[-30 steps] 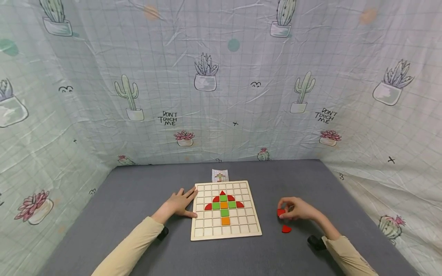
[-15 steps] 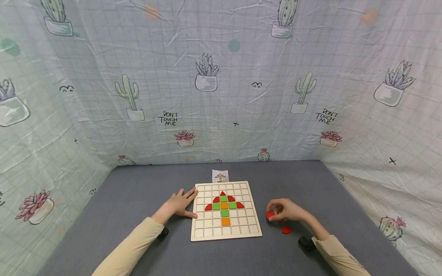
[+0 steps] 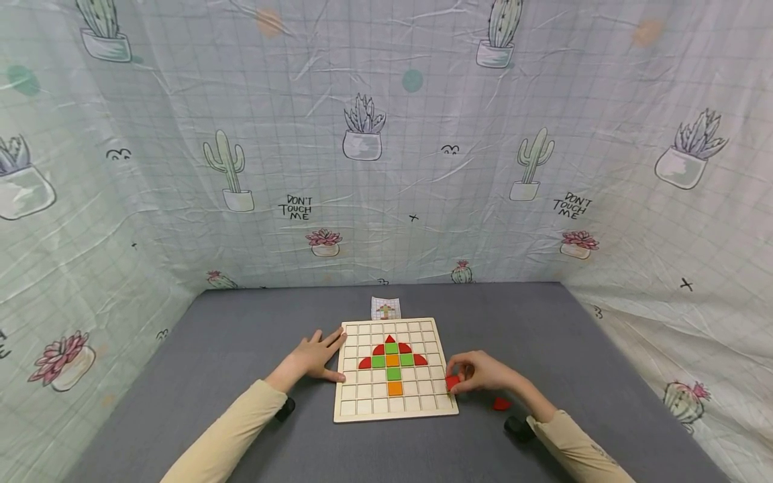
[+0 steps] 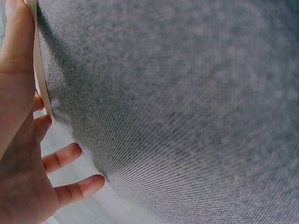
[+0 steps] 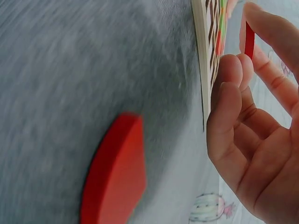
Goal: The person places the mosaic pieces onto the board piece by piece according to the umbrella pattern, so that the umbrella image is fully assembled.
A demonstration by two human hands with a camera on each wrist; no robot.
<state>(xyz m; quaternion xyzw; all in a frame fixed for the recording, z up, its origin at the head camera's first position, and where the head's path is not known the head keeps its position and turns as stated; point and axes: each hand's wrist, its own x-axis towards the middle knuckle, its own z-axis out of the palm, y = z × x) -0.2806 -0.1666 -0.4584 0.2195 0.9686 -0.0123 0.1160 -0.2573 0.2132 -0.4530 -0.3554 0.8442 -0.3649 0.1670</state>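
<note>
A square wooden grid board point(image 3: 368, 406) lies on the grey table, with red, green and orange pieces forming an arrow-like pattern in its cells. My left hand point(image 3: 311, 355) rests at the board's left edge, fingers spread and thumb against the rim; the left wrist view shows the fingers point(image 4: 70, 156) straight. At the board's right edge, my right hand point(image 3: 483, 372) pinches a red piece point(image 3: 453, 382) between thumb and fingers. That red piece point(image 5: 250, 41) shows edge-on in the right wrist view. Another red piece with a curved side point(image 5: 117, 172) lies on the table below the right hand.
A small printed card point(image 3: 385, 308) with a coloured pattern lies just behind the board. Grey cloth point(image 3: 241, 335) covers the table. A cactus-print curtain point(image 3: 386, 188) hangs behind and at both sides.
My right hand has moved left with the red piece, from beside the loose piece to the board's right edge. The left hand has stayed in place.
</note>
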